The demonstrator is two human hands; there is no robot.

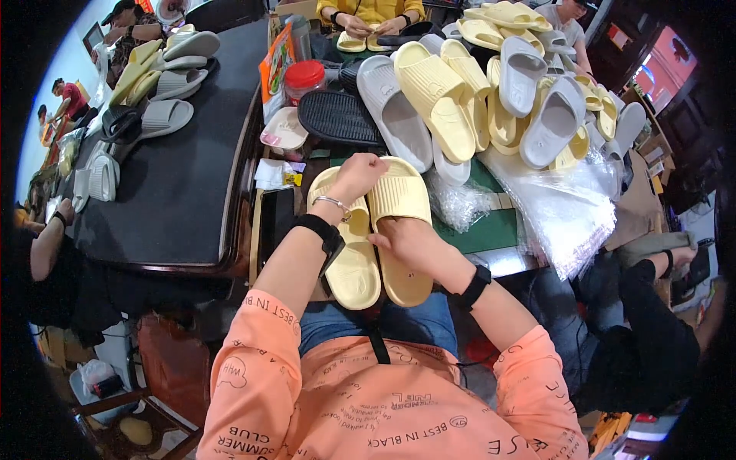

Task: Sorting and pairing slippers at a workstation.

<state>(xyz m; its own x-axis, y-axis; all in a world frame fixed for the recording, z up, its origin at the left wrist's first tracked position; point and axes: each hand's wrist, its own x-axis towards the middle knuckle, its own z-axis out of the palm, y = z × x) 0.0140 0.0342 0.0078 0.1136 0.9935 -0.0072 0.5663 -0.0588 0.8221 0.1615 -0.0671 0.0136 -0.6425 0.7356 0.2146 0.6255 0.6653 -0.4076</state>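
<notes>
Two pale yellow slide slippers stand side by side at the table's near edge, toes away from me. My right hand (414,244) has its fingers tucked under the ribbed strap of the right slipper (400,192), its thumb toward the gap between the pair. Over the strap of the left slipper (353,264), my left hand (360,178) is closed with its fingers curled inward. Whatever it may hold is hidden. Its wrist covers part of that strap. A black slipper (337,119) and a grey slipper (395,115) lie just beyond the pair.
Yellow and grey slippers (437,92) are heaped at the back right, above clear plastic bags (563,207). A red-lidded jar (304,80) and a white tub (285,130) stand left of centre. More slippers lie on the black table (176,169). Another person's hands (372,29) work opposite.
</notes>
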